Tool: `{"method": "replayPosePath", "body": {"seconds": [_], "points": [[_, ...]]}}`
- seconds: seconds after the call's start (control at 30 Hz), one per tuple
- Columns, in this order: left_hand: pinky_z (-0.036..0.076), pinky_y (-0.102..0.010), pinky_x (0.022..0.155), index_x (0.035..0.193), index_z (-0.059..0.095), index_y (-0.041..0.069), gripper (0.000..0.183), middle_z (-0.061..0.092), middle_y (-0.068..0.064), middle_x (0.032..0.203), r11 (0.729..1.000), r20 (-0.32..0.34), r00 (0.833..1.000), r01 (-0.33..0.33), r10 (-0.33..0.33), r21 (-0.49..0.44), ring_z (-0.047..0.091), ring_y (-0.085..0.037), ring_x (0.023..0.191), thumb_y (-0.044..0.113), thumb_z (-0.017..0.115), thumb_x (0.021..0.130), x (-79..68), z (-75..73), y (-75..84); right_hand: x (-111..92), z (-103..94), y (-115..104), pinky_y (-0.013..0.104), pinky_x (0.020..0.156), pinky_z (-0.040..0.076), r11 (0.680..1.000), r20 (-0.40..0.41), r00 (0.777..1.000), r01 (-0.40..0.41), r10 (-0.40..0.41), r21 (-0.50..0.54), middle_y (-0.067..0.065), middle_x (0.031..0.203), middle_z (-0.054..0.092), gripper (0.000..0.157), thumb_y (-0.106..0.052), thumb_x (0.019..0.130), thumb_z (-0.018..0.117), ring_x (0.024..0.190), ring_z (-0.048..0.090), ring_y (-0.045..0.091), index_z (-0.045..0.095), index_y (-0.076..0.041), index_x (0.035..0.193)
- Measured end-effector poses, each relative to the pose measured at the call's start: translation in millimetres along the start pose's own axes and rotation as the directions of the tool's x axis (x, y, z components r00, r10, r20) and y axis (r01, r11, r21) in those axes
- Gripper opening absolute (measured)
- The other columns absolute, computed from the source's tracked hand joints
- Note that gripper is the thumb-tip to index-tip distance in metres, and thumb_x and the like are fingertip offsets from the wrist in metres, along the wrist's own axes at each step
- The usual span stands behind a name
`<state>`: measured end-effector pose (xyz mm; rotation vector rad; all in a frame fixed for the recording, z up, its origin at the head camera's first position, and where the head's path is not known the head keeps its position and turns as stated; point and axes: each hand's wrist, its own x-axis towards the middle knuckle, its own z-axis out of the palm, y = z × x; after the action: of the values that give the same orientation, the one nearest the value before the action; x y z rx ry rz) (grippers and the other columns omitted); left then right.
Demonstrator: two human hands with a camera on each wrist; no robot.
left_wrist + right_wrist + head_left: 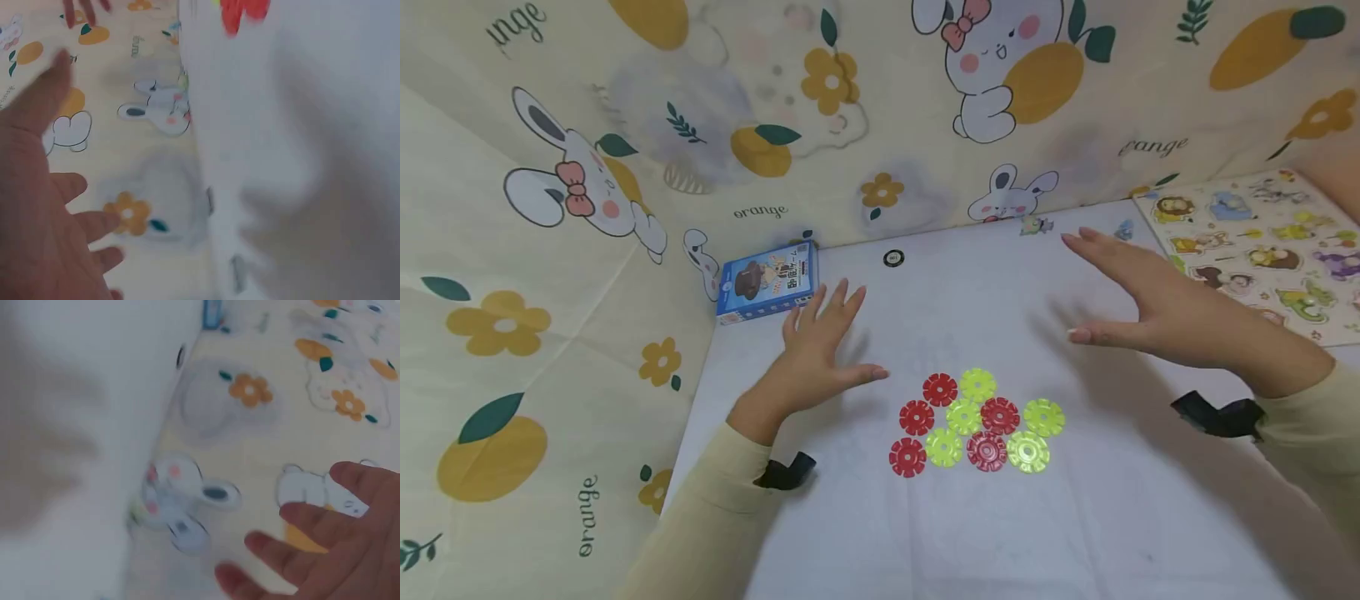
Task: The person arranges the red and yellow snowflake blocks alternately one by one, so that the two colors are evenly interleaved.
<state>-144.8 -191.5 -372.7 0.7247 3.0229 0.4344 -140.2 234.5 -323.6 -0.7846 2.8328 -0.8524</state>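
Note:
Red plastic discs (907,457) and yellow-green discs (1028,452), notched round their rims, lie in a close cluster on the white table. My left hand (820,350) hovers to the left of the cluster, fingers spread and holding nothing. Up and to the right of the discs is my right hand (1172,308), also raised, its thumb apart from its straight fingers and nothing in its grasp. In the left wrist view the left hand (50,219) shows spread fingers, with a red disc (234,12) at the top edge. The right wrist view shows the right hand (337,544) with fingers extended.
A blue box (767,283) sits at the back left against the patterned cloth (917,175). A small black ring-like piece (893,258) lies right of it. On the far right is a board of animal pictures (1262,250), with a small animal piece (1037,225) to its left.

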Motion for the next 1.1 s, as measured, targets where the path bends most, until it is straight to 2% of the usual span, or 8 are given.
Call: {"method": "replayPosePath", "body": {"seconds": [0.13, 0.23, 0.33, 0.5, 0.67, 0.9, 1.0, 1.1], "points": [[0.016, -0.055, 0.109, 0.152, 0.007, 0.041, 0.099, 0.02, 0.013, 0.155, 0.981, 0.012, 1.0, 0.008, -0.005, -0.193, 0.019, -0.018, 0.141, 0.075, 0.058, 0.075, -4.3, 29.5, 10.9, 0, 39.5, 0, 0.063, 0.097, 0.033, 0.964, -0.032, 0.999, 0.012, -0.004, 0.265, -0.002, 0.154, 0.024, 0.094, -0.033, 0.079, 0.08, 0.134, 0.032, 0.032, 0.02, -0.037, 0.151], [0.028, -0.051, 0.106, 0.152, 0.019, 0.039, 0.089, 0.041, 0.01, 0.146, 0.948, 0.026, 0.999, 0.026, -0.019, -0.316, 0.032, -0.014, 0.134, 0.067, 0.062, 0.079, -4.9, 52.3, 24.8, 4, 72.9, -3, 0.057, 0.091, 0.042, 0.925, 0.004, 1.0, -0.015, 0.015, 0.379, 0.002, 0.147, 0.037, 0.086, -0.035, 0.081, 0.078, 0.124, 0.045, 0.031, 0.028, -0.032, 0.15], [0.038, -0.043, 0.1, 0.148, 0.035, 0.031, 0.081, 0.054, 0.012, 0.129, 0.923, 0.026, 0.999, 0.049, -0.042, -0.382, 0.04, -0.009, 0.124, 0.063, 0.065, 0.08, -1.9, 73.9, 38.1, 11, 102.7, -6, 0.048, 0.089, 0.047, 0.928, 0.075, 0.997, -0.062, 0.037, 0.367, 0.005, 0.135, 0.049, 0.079, -0.042, 0.079, 0.077, 0.115, 0.051, 0.027, 0.039, -0.023, 0.146], [0.039, -0.036, 0.086, 0.127, 0.059, 0.024, 0.062, 0.052, 0.011, 0.11, 0.943, -0.002, 0.995, 0.094, -0.1, -0.32, 0.041, -0.008, 0.105, 0.058, 0.072, 0.076, 6.2, 95.1, 55.7, 23, 135.2, -12, 0.039, 0.082, 0.047, 0.976, 0.105, 0.993, -0.068, 0.047, 0.205, 0.004, 0.112, 0.054, 0.06, -0.037, 0.079, 0.079, 0.099, 0.05, 0.021, 0.059, -0.011, 0.13], [0.037, -0.035, 0.079, 0.109, 0.061, 0.026, 0.042, 0.052, 0.012, 0.098, 0.922, 0.008, 0.989, 0.141, -0.149, -0.362, 0.044, -0.008, 0.094, 0.046, 0.079, 0.076, 10.3, 98.9, 64.1, 30, 145.7, -19, 0.039, 0.082, 0.047, 0.984, 0.078, 0.993, -0.099, 0.088, 0.145, 0.004, 0.103, 0.053, 0.043, -0.023, 0.078, 0.081, 0.097, 0.048, 0.021, 0.063, -0.009, 0.114], [0.051, -0.027, 0.058, 0.103, 0.059, 0.025, 0.023, 0.059, 0.009, 0.087, 0.785, -0.017, 0.974, 0.17, -0.224, -0.595, 0.056, -0.012, 0.073, 0.032, 0.072, 0.087, 13.3, 92.3, 48.5, 37, 140.5, -24, 0.033, 0.07, 0.049, 0.925, 0.151, 0.969, -0.234, 0.196, 0.3, 0.002, 0.091, 0.058, 0.026, -0.019, 0.087, 0.073, 0.083, 0.053, 0.021, 0.056, -0.015, 0.107], [0.051, -0.028, 0.059, 0.106, 0.059, 0.02, 0.02, 0.061, 0.006, 0.089, 0.746, -0.076, 0.95, 0.187, -0.303, -0.639, 0.057, -0.014, 0.072, 0.025, 0.07, 0.089, 17.3, 87.3, 31.7, 45, 133.8, -27, 0.032, 0.066, 0.051, 0.909, 0.142, 0.967, -0.246, 0.21, 0.335, 0.003, 0.09, 0.057, 0.017, -0.02, 0.091, 0.067, 0.081, 0.055, 0.022, 0.058, -0.017, 0.105], [0.051, -0.029, 0.059, 0.111, 0.058, 0.015, 0.025, 0.06, 0.002, 0.09, 0.737, -0.137, 0.901, 0.241, -0.412, -0.632, 0.057, -0.014, 0.073, 0.018, 0.07, 0.089, 21.8, 83.7, 13.7, 59, 127.4, -31, 0.034, 0.063, 0.053, 0.899, 0.118, 0.971, -0.238, 0.209, 0.369, 0.006, 0.09, 0.057, 0.013, -0.018, 0.093, 0.064, 0.076, 0.058, 0.023, 0.059, -0.015, 0.105]]}}
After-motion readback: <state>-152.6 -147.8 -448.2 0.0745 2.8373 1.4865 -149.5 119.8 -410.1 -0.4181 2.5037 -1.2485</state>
